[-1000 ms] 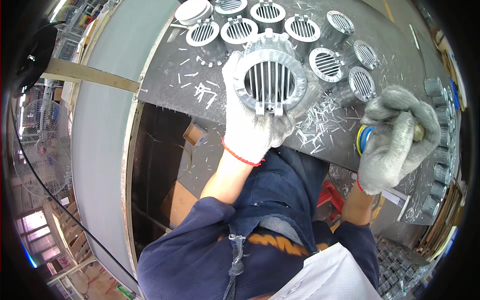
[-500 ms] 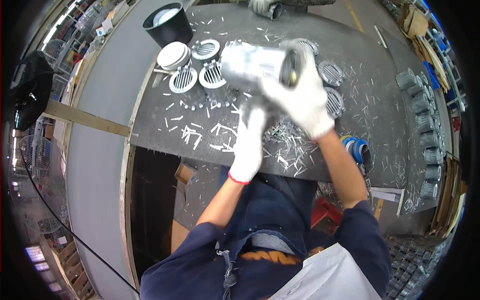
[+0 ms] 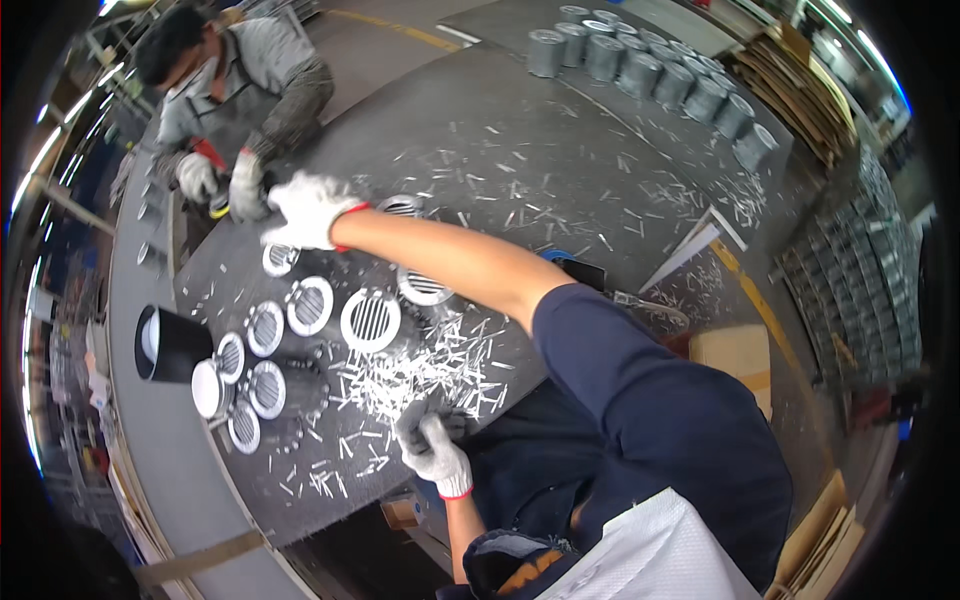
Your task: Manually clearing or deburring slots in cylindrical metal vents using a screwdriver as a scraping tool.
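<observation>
My right hand [image 3: 312, 212], in a white glove with a red cuff, is stretched far to the left across the table. Its fingers are apart over a grey cylinder with a round slotted grille [image 3: 280, 261], and I cannot tell whether they touch it. Low by the near edge is my left hand [image 3: 436, 458], its glove's fingers dark grey, loosely bent, with no object visible in them. It is beside a heap of thin silvery slivers [image 3: 400, 375]. Close by are more grille-topped cylinders, one large [image 3: 370, 320] and one at the front left [image 3: 267, 390].
A black bucket [image 3: 172, 343] and white round lids [image 3: 207, 388] are at the left edge. Across the table's far left corner a co-worker's gloved hands [image 3: 246, 185] are at work. Rows of grey cylinders [image 3: 640, 75] stand at the far right. Slivers litter the dark tabletop [image 3: 480, 110].
The view has swung round to the right. The silvery cylinder that my hands were handling is no longer in them. My right hand has reached far out; my left has dropped toward the near edge.
</observation>
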